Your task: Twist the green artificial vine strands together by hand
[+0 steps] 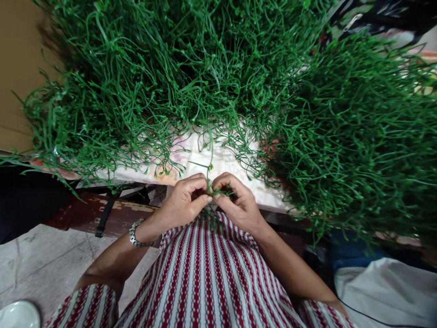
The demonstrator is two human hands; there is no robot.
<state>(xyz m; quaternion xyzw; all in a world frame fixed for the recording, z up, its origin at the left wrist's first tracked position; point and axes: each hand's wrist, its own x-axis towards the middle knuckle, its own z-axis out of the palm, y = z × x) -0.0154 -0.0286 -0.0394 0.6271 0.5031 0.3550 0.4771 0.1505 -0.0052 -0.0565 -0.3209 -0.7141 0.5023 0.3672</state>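
My left hand (pixel 182 201) and my right hand (pixel 239 205) meet just above my lap, at the table's front edge. Both pinch the same small bunch of thin green stems (pixel 218 193), fingertips almost touching. A single stem rises from the pinch toward the heap above. A metal bracelet (pixel 134 234) circles my left wrist. A large heap of the same green stringy stems (pixel 177 68) covers the table beyond my hands, and a second heap (pixel 358 136) fills the right side.
The table has a pale floral cloth (pixel 191 159) showing between the heaps. My red and white striped garment (pixel 211 278) fills the foreground. A white dish (pixel 18 315) sits on the concrete floor at bottom left. White cloth (pixel 385 291) lies at bottom right.
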